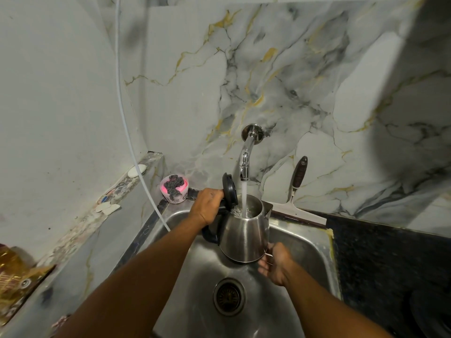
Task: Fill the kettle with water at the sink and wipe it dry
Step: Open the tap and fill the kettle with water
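Kettle (245,236) over sink (305,242), under tap (245,167) at 12 o'clock | left hand (207,207) wrapped around black handle | right hand (275,263) half-open, maybe touching base at 4 o'clock | getting heavy, wet, slippery; hold handle tight.

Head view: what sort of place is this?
Most likely a home kitchen corner. A steel sink sits under a wall tap running into a kettle, with a scouring pad in a pink tub and a squeegee beside it.
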